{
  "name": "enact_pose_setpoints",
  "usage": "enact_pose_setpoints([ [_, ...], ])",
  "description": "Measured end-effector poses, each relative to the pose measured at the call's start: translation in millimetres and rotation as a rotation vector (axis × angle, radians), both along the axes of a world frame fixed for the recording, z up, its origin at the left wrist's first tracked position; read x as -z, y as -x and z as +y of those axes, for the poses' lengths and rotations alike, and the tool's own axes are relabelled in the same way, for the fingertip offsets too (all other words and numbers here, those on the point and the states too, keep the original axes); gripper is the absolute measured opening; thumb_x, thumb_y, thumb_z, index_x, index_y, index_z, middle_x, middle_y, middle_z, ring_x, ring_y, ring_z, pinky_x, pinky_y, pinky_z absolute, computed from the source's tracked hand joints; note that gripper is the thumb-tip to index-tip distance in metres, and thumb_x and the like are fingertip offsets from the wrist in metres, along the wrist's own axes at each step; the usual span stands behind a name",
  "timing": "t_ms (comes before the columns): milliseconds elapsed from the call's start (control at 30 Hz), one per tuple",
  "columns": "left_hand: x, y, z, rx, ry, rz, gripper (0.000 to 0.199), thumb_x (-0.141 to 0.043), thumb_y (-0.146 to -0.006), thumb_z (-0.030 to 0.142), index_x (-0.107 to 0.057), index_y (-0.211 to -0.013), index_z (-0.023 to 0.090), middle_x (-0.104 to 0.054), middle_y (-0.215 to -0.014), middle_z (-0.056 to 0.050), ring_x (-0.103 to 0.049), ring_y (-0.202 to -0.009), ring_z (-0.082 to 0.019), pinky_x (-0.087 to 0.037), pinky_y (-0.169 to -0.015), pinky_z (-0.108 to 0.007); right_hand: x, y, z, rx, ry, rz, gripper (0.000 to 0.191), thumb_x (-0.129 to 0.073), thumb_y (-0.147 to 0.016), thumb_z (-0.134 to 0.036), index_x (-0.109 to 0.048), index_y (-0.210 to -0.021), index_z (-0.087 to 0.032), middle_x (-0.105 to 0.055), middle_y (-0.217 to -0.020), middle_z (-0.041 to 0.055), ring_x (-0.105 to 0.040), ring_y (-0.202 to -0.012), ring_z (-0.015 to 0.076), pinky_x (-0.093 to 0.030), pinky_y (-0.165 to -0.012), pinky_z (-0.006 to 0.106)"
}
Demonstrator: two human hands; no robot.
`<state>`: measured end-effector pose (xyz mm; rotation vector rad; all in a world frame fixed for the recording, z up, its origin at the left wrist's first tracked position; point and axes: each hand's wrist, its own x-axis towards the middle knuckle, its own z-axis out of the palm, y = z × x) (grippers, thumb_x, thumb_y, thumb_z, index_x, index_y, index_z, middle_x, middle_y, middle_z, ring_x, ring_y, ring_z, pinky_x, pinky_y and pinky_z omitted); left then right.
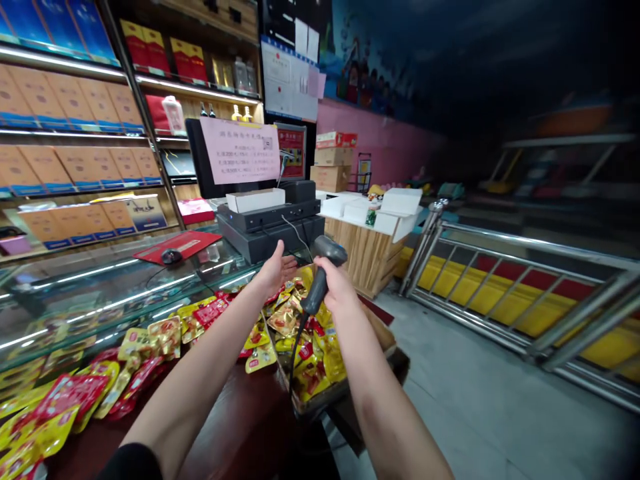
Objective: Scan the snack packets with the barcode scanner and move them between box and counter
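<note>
My right hand [336, 283] is wrapped round the handle of a black barcode scanner [318, 288], held upright above a cardboard box [385, 327] of snack packets. The scanner's cable hangs down over the box. My left hand [280, 270] is open, thumb up and fingers stretched forward, just left of the scanner near the box's far end, with nothing visible in it. Yellow packets [330, 353] fill the box. More red and yellow packets [75, 397] lie in a row along the glass counter [115, 287].
Beyond my hands stand a cash drawer [250, 239] and a monitor with a pink paper sign [243, 152]. A mouse [171, 257] rests on a red mat [197, 245]. Shelves of boxes [75, 167] are at left, a metal railing [500, 243] at right.
</note>
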<state>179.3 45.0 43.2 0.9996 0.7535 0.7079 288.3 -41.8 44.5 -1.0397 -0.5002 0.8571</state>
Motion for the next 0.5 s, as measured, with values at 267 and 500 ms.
enact_pose_setpoints([
  [267, 8.2, 53, -6, -0.069, -0.008, 0.022, 0.083, -0.027, -0.082, 0.070, -0.047, -0.132, 0.007, -0.042, -0.141, -0.022, -0.045, -0.126, -0.030, -0.041, -0.095, -0.035, 13.5, 31, -3, -0.062, 0.012, 0.040, 0.023, -0.072, -0.053, -0.027, -0.063, -0.070, -0.015, -0.050, -0.050, -0.0070, -0.043, -0.048, 0.0076, -0.032, -0.046, 0.022],
  [500, 25.7, 148, -21, -0.208, 0.012, -0.050, 0.080, -0.036, -0.079, 0.072, -0.055, -0.124, 0.009, -0.049, -0.135, -0.020, -0.050, -0.121, -0.029, -0.045, -0.092, -0.034, 25.9, 108, 4, -0.267, 0.104, 0.015, 0.017, -0.069, -0.056, -0.026, -0.060, -0.066, -0.015, -0.047, -0.044, -0.0076, -0.041, -0.042, 0.0075, -0.030, -0.043, 0.023],
])
